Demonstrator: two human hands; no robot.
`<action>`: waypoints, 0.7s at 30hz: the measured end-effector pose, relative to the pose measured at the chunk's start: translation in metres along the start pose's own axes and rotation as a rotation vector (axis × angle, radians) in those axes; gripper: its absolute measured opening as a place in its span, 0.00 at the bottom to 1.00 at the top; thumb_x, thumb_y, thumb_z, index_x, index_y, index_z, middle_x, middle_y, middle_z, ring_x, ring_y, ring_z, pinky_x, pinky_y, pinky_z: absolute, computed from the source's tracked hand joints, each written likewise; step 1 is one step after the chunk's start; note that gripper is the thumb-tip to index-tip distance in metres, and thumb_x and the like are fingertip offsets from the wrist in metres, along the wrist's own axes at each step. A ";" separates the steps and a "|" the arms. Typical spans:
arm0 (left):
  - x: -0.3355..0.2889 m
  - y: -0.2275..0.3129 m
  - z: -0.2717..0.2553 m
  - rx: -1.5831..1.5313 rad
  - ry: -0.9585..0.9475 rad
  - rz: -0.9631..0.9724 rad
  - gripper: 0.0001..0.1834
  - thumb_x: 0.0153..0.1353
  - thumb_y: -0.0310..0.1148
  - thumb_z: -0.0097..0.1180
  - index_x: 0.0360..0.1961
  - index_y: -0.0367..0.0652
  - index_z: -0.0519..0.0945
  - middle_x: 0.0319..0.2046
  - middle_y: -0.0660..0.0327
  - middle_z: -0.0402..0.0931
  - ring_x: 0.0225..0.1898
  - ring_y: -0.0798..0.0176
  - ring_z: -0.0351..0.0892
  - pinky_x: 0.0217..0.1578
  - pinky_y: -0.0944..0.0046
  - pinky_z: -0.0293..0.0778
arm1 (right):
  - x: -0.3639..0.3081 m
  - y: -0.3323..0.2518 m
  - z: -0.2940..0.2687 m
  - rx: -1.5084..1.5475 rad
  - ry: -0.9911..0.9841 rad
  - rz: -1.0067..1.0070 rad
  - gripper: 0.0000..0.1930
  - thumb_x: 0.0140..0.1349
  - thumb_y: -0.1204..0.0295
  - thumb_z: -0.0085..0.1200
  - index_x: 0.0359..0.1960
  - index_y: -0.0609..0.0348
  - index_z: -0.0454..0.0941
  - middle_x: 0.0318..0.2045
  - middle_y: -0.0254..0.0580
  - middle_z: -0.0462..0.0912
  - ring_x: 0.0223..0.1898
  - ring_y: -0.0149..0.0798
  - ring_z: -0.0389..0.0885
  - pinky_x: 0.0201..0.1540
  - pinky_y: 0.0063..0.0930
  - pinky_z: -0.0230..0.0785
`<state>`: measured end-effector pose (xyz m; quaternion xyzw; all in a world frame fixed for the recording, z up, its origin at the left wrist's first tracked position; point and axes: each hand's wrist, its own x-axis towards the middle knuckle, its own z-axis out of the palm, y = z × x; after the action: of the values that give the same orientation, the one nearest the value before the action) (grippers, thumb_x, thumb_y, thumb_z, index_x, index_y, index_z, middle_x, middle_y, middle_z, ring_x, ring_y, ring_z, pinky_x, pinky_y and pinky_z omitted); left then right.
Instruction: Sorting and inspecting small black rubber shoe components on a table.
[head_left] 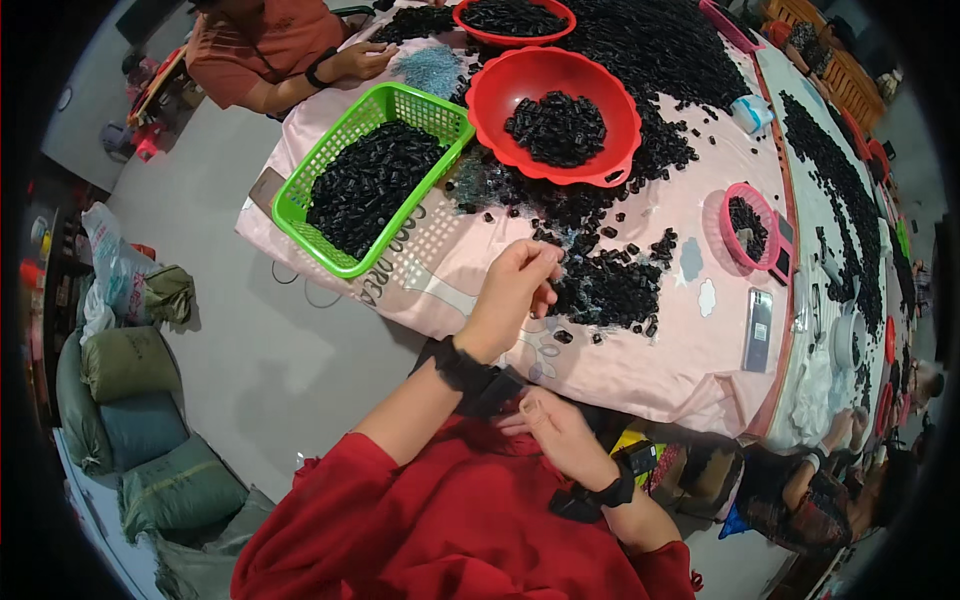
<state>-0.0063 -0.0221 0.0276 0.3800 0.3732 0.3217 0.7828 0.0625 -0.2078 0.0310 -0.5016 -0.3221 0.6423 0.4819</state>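
Blk pcs [610, 290] lie in a loose heap on the pink cloth [660, 378], at 3 o'clock from L hand [507, 300]. They're small, stubby, oblong, v. glossy w/ white glints; pale bluish bits show btwn some, & a few strays sit apart at the heap's 6 o'clock edge.

L hand is just beside the heap, fingers bent inward, tips close; can't tell if they pinch a pc or touch the heap. R hand [565, 437] is low, btwn 5 & 6 o'clock from L hand, near the tbl edge; fingers partly hidden, can't tell if apart or together.

More of same: green basket [292, 208] at 10 o'clock, scalloped red bowl [492, 105] at 12, small pink basket [728, 212] btwn 2 & 3. Phone [759, 328] just past 3 o'clock.
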 end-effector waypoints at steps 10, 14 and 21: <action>-0.035 -0.053 -0.016 0.868 -0.113 0.381 0.08 0.66 0.31 0.59 0.44 0.40 0.81 0.36 0.58 0.78 0.33 0.60 0.80 0.34 0.60 0.76 | 0.021 0.001 -0.099 -1.128 0.583 -0.533 0.07 0.62 0.83 0.56 0.41 0.64 0.79 0.36 0.50 0.78 0.36 0.51 0.79 0.39 0.39 0.72; -0.036 -0.059 -0.009 1.182 -0.123 0.659 0.10 0.60 0.29 0.62 0.43 0.46 0.80 0.34 0.59 0.72 0.37 0.51 0.79 0.35 0.54 0.76 | 0.027 0.004 -0.101 -1.219 0.556 -0.552 0.08 0.60 0.81 0.58 0.41 0.60 0.82 0.33 0.45 0.77 0.34 0.50 0.78 0.36 0.41 0.71; -0.032 -0.068 -0.012 1.307 -0.211 0.628 0.13 0.57 0.27 0.63 0.43 0.44 0.77 0.39 0.57 0.71 0.42 0.50 0.77 0.37 0.54 0.77 | 0.035 0.009 -0.104 -1.300 0.563 -0.605 0.08 0.59 0.80 0.60 0.40 0.59 0.79 0.33 0.45 0.77 0.33 0.51 0.78 0.35 0.43 0.71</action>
<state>-0.0173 -0.0771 -0.0231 0.8875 0.2850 0.2045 0.2988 0.1584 -0.1853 -0.0185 -0.7185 -0.6231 0.0127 0.3087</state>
